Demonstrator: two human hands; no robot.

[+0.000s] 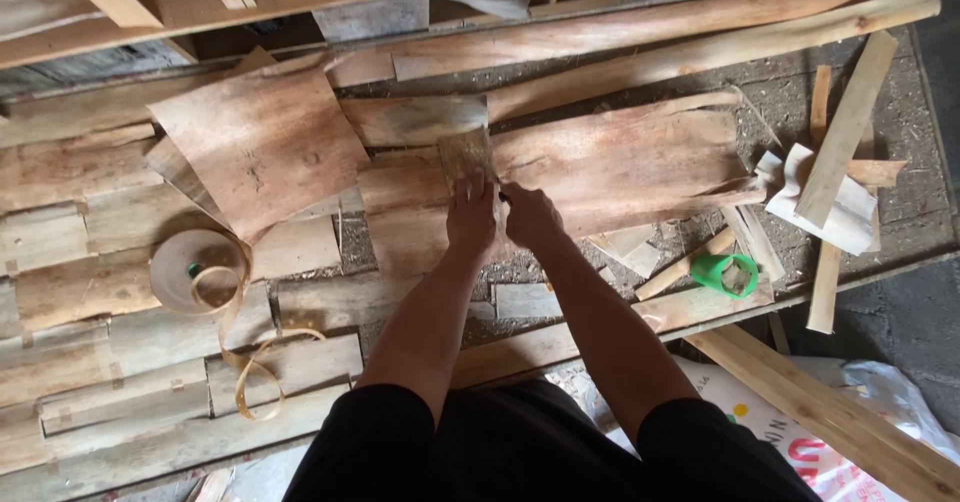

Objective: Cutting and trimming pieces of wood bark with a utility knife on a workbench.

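My left hand (471, 217) presses down on a small narrow strip of wood veneer (466, 157) that lies on larger reddish veneer sheets. My right hand (530, 217) sits right beside it, fingers curled around a small dark tool whose tip shows between the hands; what kind of tool it is I cannot tell. Both hands rest on a wide veneer sheet (620, 162) in the middle of the work surface.
A curled veneer sheet (260, 147) lies at the left. A roll of brown paper tape (195, 272) with a loose tail sits lower left. A green tape dispenser (725, 274) lies at right among wood offcuts (845, 132). Long planks run along the back.
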